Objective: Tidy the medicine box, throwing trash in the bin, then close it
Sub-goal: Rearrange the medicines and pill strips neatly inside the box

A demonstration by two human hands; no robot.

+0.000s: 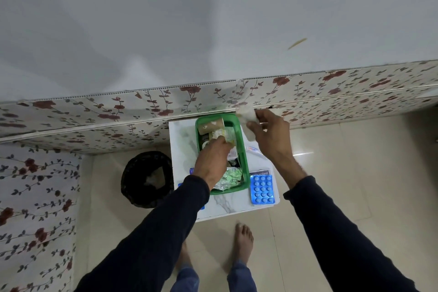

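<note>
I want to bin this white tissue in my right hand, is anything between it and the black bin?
Yes: the open green box and the left hand reaching into it lie between the tissue in the right hand and the bin.

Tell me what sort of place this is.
Probably a room in a home: glossy tiled floor, floral-patterned wall covering, a small marble-look table holding a green medicine box, black bin beside it.

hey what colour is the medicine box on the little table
Green: the open medicine box has green plastic walls and rim, seen clearly in the head view.
</note>
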